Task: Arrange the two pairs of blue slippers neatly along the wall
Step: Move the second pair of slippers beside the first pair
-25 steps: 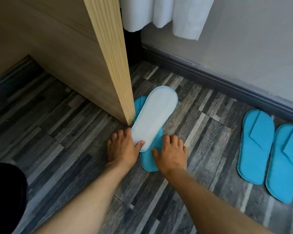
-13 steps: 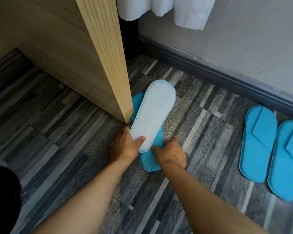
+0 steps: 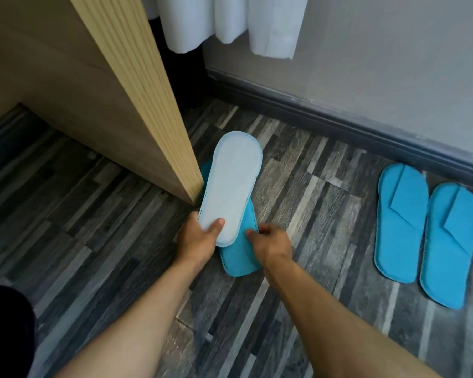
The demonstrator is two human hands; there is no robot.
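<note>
One blue slipper [image 3: 230,189] is turned sole up, its pale underside showing, and my left hand [image 3: 200,240] grips its heel with the thumb on top. It rests tilted across a second blue slipper [image 3: 241,257] that lies flat on the floor beneath it. My right hand [image 3: 271,242] pinches the right edge of that lower slipper near its heel. The other pair of blue slippers [image 3: 426,230] lies side by side, straps up, at the right, toes toward the dark baseboard [image 3: 339,118].
A light wooden panel [image 3: 137,99] stands at the left, its corner touching the floor beside the stacked slippers. White cloth [image 3: 230,20] hangs at the top by the grey wall. Grey wood-pattern floor [image 3: 311,192] lies between the two pairs.
Both hands went from lying flat beside the stacked slippers to closing on them. The top slipper's heel has lifted slightly in my left hand.
</note>
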